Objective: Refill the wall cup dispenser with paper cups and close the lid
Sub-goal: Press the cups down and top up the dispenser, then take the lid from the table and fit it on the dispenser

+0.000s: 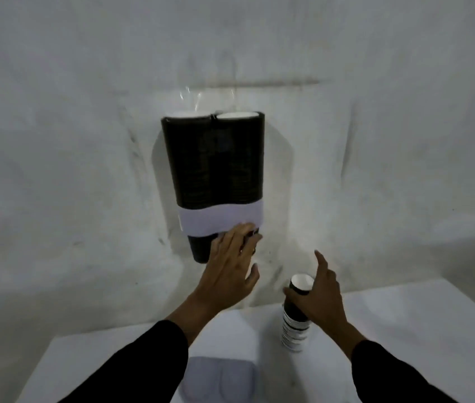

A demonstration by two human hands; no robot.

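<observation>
The wall cup dispenser (215,158) hangs on the wall as two side-by-side clear tubes filled with dark paper cups, white cup rims showing at its open top. A white band (218,221) wraps its lower end. My left hand (231,267) reaches under the right tube's outlet, fingers around the bottom cup there, which is mostly hidden. A dark cup end (199,248) sticks out of the left outlet. My right hand (319,298) grips a stack of paper cups (295,318) standing on the white table, index finger raised.
The white table (405,330) runs below the dispenser. The pale grey dispenser lid (220,379), with two round recesses, lies on it near the front between my arms. The plain white wall (85,141) fills the background.
</observation>
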